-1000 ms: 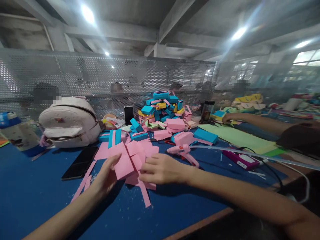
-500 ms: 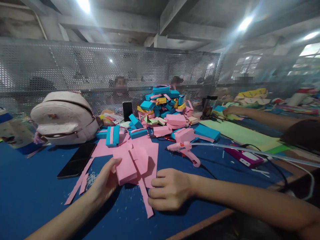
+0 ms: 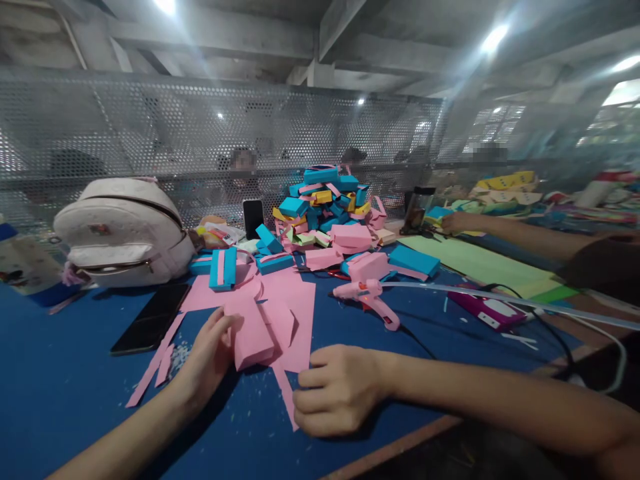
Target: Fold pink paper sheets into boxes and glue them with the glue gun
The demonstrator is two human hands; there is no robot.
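My left hand is closed around the edge of a folded pink paper box, thumb on top and the other fingers partly hidden beneath. A folded pink paper flap lies against the box's right side. Below it a narrow pink paper strip runs toward me over the blue table. My right hand rests at the strip's right edge, fingers curled and tips hidden, so whether it pinches the strip is unclear. Flat pink sheets lie under the box.
A pink glue gun lies right of the sheets, its clear stick crossing a purple device. Behind is a heap of blue and pink paper boxes. Left are a black phone and white backpack. Another person's arm reaches in right.
My right hand has shifted slightly left and down, covering part of the strip's right edge. My left hand keeps its hold on the box. The view has shifted slightly.
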